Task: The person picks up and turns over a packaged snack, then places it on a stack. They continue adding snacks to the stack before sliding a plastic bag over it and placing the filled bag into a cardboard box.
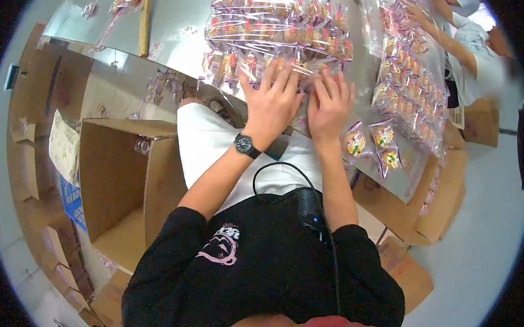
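A large clear plastic bag (pixel 276 31) lies on the metal table in front of me, filled with rows of small individually wrapped snacks. My left hand (pixel 273 101), with a black watch on its wrist, rests on the bag's near edge with fingers spread. Beside it, my right hand (pixel 329 105) lies on the same edge, its fingers apart and stretched forward. Both sets of fingertips touch the film over the nearest row. Just right of my right hand are several loose wrapped snacks (pixel 382 135) in purple-edged wrappers.
Another filled bag (pixel 411 92) lies on the metal table (pixel 177 27) to the right. Co-workers' arms (pixel 449 41) reach in at upper right. A wooden stick (pixel 145 25) lies at upper left. Open cardboard boxes (pixel 117 187) stand left of my legs, and another box (pixel 445 196) at right.
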`<state>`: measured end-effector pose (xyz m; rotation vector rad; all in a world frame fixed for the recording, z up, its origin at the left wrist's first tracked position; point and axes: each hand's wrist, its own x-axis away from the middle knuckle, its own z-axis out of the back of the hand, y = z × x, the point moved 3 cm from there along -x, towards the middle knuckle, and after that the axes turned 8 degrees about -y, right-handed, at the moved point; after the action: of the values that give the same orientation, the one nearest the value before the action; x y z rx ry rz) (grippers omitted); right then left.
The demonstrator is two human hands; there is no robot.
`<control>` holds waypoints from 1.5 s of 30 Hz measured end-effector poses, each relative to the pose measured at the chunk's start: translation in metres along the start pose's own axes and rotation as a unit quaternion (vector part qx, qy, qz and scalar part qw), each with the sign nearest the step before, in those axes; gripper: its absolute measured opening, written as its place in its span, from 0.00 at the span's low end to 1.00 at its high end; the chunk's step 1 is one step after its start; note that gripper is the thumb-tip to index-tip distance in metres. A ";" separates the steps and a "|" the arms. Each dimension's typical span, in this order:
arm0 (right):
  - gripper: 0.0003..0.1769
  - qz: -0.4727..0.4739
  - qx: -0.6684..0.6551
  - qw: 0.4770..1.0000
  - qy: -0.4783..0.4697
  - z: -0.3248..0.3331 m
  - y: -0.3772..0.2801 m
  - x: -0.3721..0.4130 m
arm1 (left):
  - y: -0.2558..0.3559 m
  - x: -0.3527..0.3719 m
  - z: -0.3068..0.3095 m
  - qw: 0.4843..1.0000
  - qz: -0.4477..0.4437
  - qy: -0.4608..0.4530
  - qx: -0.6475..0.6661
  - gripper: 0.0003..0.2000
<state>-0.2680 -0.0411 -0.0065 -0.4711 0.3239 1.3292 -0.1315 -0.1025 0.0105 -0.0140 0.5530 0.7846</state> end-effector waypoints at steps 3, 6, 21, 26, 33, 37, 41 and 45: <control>0.24 0.065 -0.009 0.997 0.030 -0.007 0.003 0.003 | -0.002 -0.002 -0.013 0.999 0.022 0.036 0.017 0.21; 0.26 0.041 -0.131 0.987 0.086 -0.013 0.003 0.001 | -0.006 0.000 -0.024 0.998 0.010 0.064 0.026 0.19; 0.34 -0.109 -0.133 0.985 0.008 0.010 -0.005 0.026 | -0.010 0.000 -0.019 0.997 0.069 0.022 0.001 0.29; 0.27 -0.154 -0.128 0.980 -0.004 0.011 0.008 0.017 | -0.015 0.002 -0.019 0.997 0.058 0.045 0.031 0.28; 0.18 -0.197 -0.114 0.972 0.057 0.010 0.015 0.017 | -0.014 -0.006 -0.019 0.997 0.054 0.038 0.033 0.18; 0.22 -0.185 -0.144 0.971 0.041 0.011 0.011 0.018 | -0.013 -0.005 -0.024 0.997 0.059 0.042 0.017 0.22; 0.24 -0.180 -0.208 0.960 0.051 0.014 0.001 0.027 | -0.012 0.006 -0.028 0.995 0.043 0.084 0.020 0.24; 0.25 -0.077 -0.073 0.991 0.080 0.015 -0.004 0.048 | -0.008 0.025 -0.017 0.985 0.011 0.146 0.093 0.20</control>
<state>-0.2539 0.0068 -0.0164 -0.7146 0.3160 1.1720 -0.1197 -0.0951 -0.0180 0.0503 0.9051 0.7534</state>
